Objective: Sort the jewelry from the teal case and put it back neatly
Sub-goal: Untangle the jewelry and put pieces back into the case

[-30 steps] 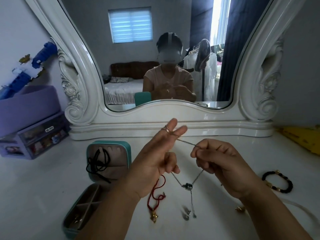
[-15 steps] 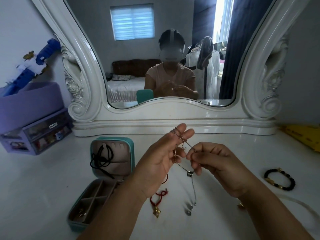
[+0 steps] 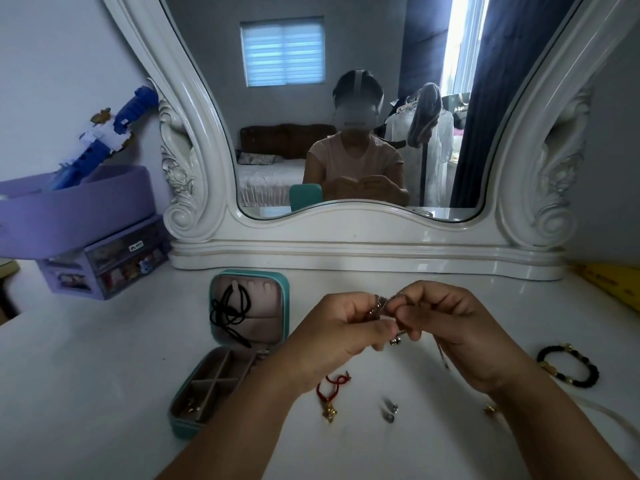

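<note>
Left of the left hand (image 3: 341, 336) the teal case (image 3: 221, 365) lies open on the white tabletop (image 3: 86, 375), a black cord (image 3: 230, 311) hung in its lid and small gold pieces in the divided tray nearest the left forearm. Both hands are raised together above the table, fingers curled, each pinching a fine chain (image 3: 382, 306) gathered between them; its slider bead (image 3: 396, 340) and a short tail hang just under the right hand (image 3: 460, 336). By the look of it the step in hand is coiling or untangling this chain so it can go back tidily. The next move probably calls for keeping the bundle small, carrying it left to the case and setting it in a free compartment without letting the tail snag.

Below the hands, on the table, lie a red cord (image 3: 330, 391) with a gold charm, then two small silver ends (image 3: 390, 412), apparently the chain's hanging tips, though that is hard to tell. Near the right wrist sits a small gold piece (image 3: 490, 408), and well right of the right hand a black bead bracelet (image 3: 568, 365).

Far left stand a purple box (image 3: 69, 209) and a small drawer unit (image 3: 104, 268). Beyond the hands rises an ornate white mirror (image 3: 363, 233), reflecting the person, a bed, a window blind and dark curtains. A yellow object (image 3: 613, 282) lies at the far right.
</note>
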The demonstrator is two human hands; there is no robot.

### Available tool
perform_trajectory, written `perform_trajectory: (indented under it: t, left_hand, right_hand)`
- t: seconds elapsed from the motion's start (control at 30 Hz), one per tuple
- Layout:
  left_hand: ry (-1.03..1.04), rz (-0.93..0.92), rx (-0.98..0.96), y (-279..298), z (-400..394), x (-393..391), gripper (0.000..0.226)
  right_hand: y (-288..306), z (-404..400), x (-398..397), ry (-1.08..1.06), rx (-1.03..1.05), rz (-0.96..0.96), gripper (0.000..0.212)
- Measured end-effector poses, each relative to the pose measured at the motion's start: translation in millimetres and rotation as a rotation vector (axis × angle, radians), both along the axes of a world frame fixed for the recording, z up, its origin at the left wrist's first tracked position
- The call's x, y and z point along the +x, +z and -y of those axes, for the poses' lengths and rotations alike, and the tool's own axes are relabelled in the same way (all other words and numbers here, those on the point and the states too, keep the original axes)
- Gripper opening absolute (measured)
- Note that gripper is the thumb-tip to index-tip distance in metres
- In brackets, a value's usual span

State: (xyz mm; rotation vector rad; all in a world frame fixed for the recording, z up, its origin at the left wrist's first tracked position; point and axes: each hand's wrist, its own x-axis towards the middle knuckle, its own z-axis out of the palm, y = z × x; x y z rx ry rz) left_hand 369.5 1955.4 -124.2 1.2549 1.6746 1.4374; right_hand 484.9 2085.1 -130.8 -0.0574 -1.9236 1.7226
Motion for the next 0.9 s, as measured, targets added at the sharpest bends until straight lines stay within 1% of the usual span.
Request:
perform_trajectory:
  t: [0.03, 0.13, 0.23, 0.3, 0.43, 0.5, 0.57, 0.6, 0.7, 0.73, 0.8, 0.87, 0.9]
  left_hand:
    - [0.021, 0.01, -0.003, 1.6, 5.1, -1.2, 0.008]
    - [0.038, 0.121, 0.042, 6.3, 21.5, -9.1, 0.016]
    - [-0.043, 0.233, 0.092, 12.8, 37.5, -17.1, 0.019]
    - [-0.08, 0.3, 0.114, 14.3, 46.6, -24.2, 0.019]
    - [-0.15, 0.349, 0.103, 16.0, 65.0, -36.1, 0.022]
    - [-0.235, 0.387, 0.103, 17.0, 74.4, -40.5, 0.014]
    - [-0.339, 0.421, 0.091, 14.9, 82.0, -46.0, 0.016]
    - [-0.359, 0.441, 0.081, 12.6, 85.2, -49.0, 0.018]
    - [-0.321, 0.563, 0.076, 2.9, 95.3, -58.9, 0.032]
    - [-0.316, 0.591, 0.09, -0.3, 98.3, -61.3, 0.034]
    - [-0.293, 0.624, 0.12, -5.2, 104.7, -64.9, 0.033]
    - [-0.191, 0.642, 0.106, -7.6, 109.1, -68.0, 0.031]
    - [-0.112, 0.646, 0.086, -8.6, 110.3, -69.1, 0.029]
  right_hand:
    - [2.7, 3.8, -0.6, 0.012, 0.014, 0.011, 0.009]
    - [8.7, 16.9, -4.5, 0.03, 0.015, 0.045, 0.007]
    - [10.2, 32.3, -14.0, 0.056, -0.032, 0.074, 0.012]
    - [8.9, 42.8, -21.6, 0.096, -0.074, 0.086, 0.017]
    - [7.0, 63.6, -36.1, 0.195, -0.151, 0.091, 0.038]
    - [8.5, 75.7, -41.9, 0.26, -0.121, 0.072, 0.033]
    - [8.0, 87.4, -47.3, 0.299, -0.114, 0.045, 0.025]
    - [7.9, 92.3, -50.2, 0.295, -0.133, 0.037, 0.023]
    - [7.4, 103.4, -58.7, 0.258, -0.217, 0.043, 0.013]
    - [7.2, 106.0, -61.2, 0.25, -0.255, 0.057, 0.013]
    - [6.6, 111.7, -66.4, 0.239, -0.278, 0.091, 0.013]
    - [5.4, 118.1, -72.7, 0.233, -0.258, 0.123, 0.004]
    - [4.4, 121.1, -75.8, 0.209, -0.256, 0.139, 0.003]
